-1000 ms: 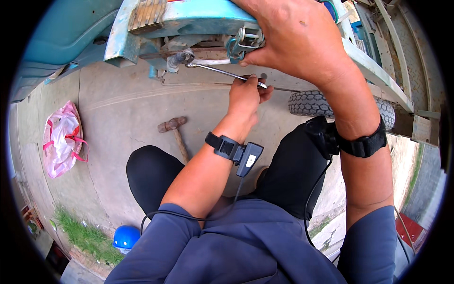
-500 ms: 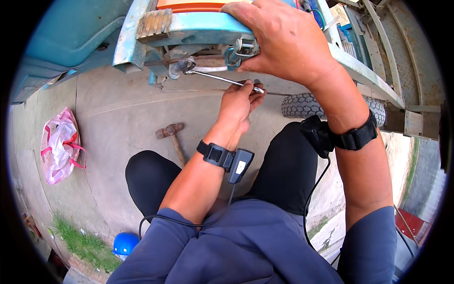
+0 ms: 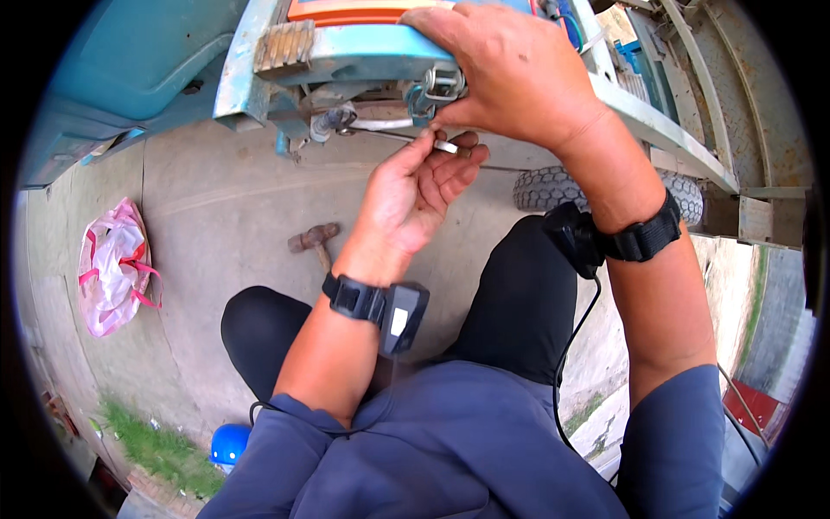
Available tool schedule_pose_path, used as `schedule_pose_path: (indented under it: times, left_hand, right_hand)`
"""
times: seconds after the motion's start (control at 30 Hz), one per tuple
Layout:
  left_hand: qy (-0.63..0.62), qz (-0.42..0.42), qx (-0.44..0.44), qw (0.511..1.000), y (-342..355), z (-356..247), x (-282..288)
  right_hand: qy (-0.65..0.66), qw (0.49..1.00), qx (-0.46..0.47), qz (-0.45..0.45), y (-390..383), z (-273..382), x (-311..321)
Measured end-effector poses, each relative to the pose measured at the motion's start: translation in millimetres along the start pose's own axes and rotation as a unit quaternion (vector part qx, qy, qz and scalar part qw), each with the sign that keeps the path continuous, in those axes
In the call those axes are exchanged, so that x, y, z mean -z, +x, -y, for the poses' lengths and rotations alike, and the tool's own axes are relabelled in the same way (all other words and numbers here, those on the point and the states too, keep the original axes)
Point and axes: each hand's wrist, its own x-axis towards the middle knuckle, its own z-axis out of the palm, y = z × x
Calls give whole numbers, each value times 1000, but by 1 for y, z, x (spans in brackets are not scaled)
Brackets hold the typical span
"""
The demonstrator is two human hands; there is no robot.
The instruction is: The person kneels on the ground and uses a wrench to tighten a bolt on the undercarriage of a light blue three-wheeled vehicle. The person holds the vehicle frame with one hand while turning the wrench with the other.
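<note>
In my left hand [image 3: 424,186], turned palm up, a wrench [image 3: 446,147] is pinched between thumb and fingers. Its shaft runs left to a greasy rod joint [image 3: 333,121] under the light-blue metal frame [image 3: 372,54], where its far end sits. Whether the jaw grips a nut there is too small to tell. My right hand [image 3: 519,82] is wrapped over the frame's bar, thumb below, beside a metal latch-like bracket [image 3: 435,90]. The right fingertips are hidden behind the bar.
A hammer [image 3: 313,237] lies on the concrete between my knees and a pink-and-white plastic bag [image 3: 114,268]. The treaded tire [image 3: 553,190] stands right of my left hand. A blue helmet [image 3: 229,444] rests at lower left, near grass. Blue bodywork [image 3: 130,60] fills the upper left.
My left hand has rolled palm up and risen toward the bar, lifting the wrench's near end. My right hand stays on the frame.
</note>
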Motion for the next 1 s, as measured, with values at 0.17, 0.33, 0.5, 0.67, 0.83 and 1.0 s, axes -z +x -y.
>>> schedule_pose_path:
  times: [0.17,0.33,0.5,0.67,0.83,1.0]
  left_hand:
    - [36,35,17,999,3,-2,11]
    - [61,30,-29,997,6,0,11]
    - [47,8,-53,997,12,0,9]
    - [103,-38,-55,992,14,9,3]
    - [57,-24,-61,996,15,4,0]
    - [68,-54,-66,994,12,6,-2]
  right_hand:
    - [16,1000,-10,20,0,4,9]
    - [3,1000,-8,12,-2,6,9]
    - [2,1000,5,-15,-4,3,2]
    - [-12,999,14,-32,-5,-1,-6]
    - [-4,999,17,-44,-5,-2,-7]
    - [-5,999,14,-37,-4,-1,-8]
